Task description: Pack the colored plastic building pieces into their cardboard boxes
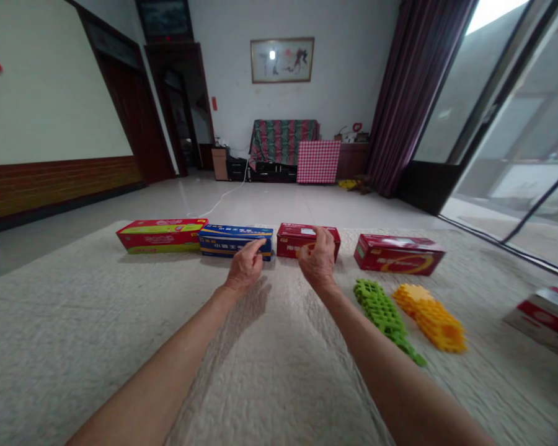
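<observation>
My left hand (247, 265) is in front of the right part of a blue printed box (218, 243), index finger stretched out and the others curled. It appears to hold nothing, and whether it touches the box I cannot tell. My right hand (320, 255) is before a dark red box (288, 239) and covers part of its front. Its fingers are bent, with a gap to the thumb and nothing seen between them. A narrow gap separates the blue box from this red one.
Left in the row lies a red and yellow-green box (153, 236); right, another dark red box (397, 254). Green plastic pieces (384, 313) and yellow ones (432, 316) lie by my right forearm. A red and white carton (546, 319) stands far right on the pale mat (144, 328).
</observation>
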The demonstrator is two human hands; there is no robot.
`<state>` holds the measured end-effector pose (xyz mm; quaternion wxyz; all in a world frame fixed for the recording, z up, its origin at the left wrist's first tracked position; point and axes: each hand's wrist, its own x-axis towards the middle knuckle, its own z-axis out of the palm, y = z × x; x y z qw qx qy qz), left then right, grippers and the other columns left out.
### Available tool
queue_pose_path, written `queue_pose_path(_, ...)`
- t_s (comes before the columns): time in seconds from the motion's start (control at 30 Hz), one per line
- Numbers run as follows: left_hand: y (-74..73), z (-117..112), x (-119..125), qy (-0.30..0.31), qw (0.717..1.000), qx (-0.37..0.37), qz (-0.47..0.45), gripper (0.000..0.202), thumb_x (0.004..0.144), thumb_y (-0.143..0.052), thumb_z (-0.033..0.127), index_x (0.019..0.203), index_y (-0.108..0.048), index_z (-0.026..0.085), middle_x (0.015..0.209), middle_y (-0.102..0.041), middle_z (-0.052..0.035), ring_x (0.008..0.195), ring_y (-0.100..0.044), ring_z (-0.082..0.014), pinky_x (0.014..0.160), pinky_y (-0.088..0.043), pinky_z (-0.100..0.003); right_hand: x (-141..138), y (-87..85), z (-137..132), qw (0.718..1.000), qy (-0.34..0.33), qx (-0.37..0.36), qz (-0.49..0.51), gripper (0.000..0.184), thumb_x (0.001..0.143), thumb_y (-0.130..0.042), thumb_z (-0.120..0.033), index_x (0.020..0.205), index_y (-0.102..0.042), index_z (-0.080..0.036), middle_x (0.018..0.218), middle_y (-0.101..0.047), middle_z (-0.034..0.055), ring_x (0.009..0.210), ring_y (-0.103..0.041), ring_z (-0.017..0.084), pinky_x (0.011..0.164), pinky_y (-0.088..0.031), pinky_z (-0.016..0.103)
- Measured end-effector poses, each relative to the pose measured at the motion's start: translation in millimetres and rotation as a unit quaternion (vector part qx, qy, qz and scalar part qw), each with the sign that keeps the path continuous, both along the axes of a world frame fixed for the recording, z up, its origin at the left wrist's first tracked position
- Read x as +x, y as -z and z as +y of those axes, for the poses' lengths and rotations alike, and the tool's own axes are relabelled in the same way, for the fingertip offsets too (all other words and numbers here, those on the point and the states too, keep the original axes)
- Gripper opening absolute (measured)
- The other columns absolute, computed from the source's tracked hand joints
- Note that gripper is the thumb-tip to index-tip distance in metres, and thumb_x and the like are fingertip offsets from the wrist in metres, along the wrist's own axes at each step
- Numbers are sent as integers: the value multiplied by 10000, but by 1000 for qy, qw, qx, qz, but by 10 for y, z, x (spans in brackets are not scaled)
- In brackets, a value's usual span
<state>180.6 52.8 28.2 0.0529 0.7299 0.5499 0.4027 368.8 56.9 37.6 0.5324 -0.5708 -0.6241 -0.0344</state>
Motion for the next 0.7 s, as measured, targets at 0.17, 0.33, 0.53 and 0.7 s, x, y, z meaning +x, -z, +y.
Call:
queue_pose_path(0.17,-295,290,648,7,998,-32,59,604,760,-498,47,1352,-522,163,1393,-566,-89,1265,-528,-215,1089,-403,-305,463,-178,103,993,35,-102,-55,599,705,-519,-99,1298,-438,-124,1299,-474,207,1238,-437,334,1033,-376,492)
queue_pose_path(0.33,-367,507,913,-69,991,-87,75,550,718,-581,73,1263,-571,141,1180,-640,-193,1120,-617,-310,973,-472,-373,667,-159,149,977,51,-199,-61,538,720,-553,-143,1252,-469,-131,1247,-507,207,1121,-538,334,930,-458,453)
queue_pose_path(0.53,-347,573,987,-111,984,-113,80,536,725,-602,126,1260,-576,146,1153,-643,-201,1093,-625,-319,947,-470,-369,794,-84,194,973,32,-220,-67,478,725,-586,-158,1200,-534,-140,1104,-643,153,1006,-619,278,862,-495,359)
queue_pose_path(0.7,-335,526,1011,-116,985,-103,80,486,776,-555,138,1260,-591,117,1131,-664,-210,1079,-630,-312,929,-470,-361,834,-67,179,973,21,-219,-70,444,723,-597,-146,1167,-594,-134,1086,-685,145,997,-646,276,859,-502,350)
